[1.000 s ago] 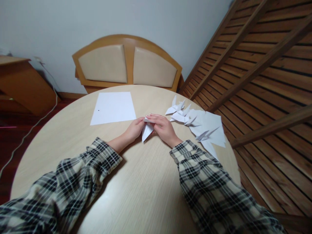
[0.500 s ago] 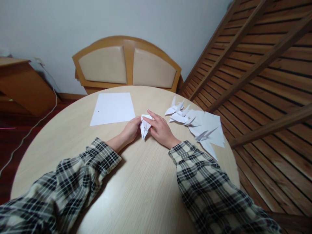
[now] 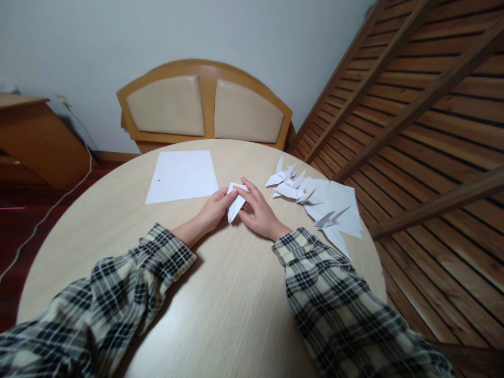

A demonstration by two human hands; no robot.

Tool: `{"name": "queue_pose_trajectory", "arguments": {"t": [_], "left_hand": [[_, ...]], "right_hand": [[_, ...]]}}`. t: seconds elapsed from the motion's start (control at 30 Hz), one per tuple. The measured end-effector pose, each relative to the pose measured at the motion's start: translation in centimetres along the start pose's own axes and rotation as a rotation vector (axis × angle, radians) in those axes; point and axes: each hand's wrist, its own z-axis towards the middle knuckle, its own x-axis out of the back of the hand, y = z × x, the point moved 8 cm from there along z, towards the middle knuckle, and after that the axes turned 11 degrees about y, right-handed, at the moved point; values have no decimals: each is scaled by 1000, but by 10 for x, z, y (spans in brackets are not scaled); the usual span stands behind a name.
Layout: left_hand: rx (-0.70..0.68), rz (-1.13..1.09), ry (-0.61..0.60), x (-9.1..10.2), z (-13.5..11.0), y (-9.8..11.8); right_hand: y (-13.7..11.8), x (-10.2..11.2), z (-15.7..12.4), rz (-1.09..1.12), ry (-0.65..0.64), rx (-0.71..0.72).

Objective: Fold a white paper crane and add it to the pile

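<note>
Between my hands, above the middle of the round table point(image 3: 220, 294), is a small folded white paper point(image 3: 233, 209), diamond-shaped with its narrow point toward me. My left hand point(image 3: 212, 211) pinches its left side, thumb on top. My right hand point(image 3: 260, 212) closes on its right and upper edge, fingers reaching over the far end. The fingers under the paper are partly hidden. To the right stand several folded paper cranes point(image 3: 289, 189), the nearest one point(image 3: 328, 220) resting at the edge of some white sheets point(image 3: 340, 202).
A flat white sheet point(image 3: 183, 176) with a small dark dot lies at the back left of the table. Behind the table stands a padded wooden headboard point(image 3: 210, 105). Slatted wooden panels point(image 3: 425, 131) lean along the right. A cable point(image 3: 51, 215) runs down at the left.
The folded paper has turned slightly between my hands. My left thumb now lies on top of it, and my right fingers have shifted over its upper edge.
</note>
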Motion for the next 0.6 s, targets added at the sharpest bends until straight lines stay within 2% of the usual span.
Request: {"name": "queue_pose_trajectory", "arguments": {"t": [0.13,0.23,0.3,0.43,0.6], "left_hand": [[-4,15,18,0,0,-2],[6,20,-16,-6,-2,-4],[-1,58,-37,-9,-4,-4],[-85,225,-17,-8,-7,3],[-171,329,-17,-9,-9,13]], "right_hand": [[17,11,2,246,186,-146],[31,20,2,199,336,-253],[33,21,3,141,347,-269],[29,14,6,141,266,-282],[23,17,7,106,277,-271]]}}
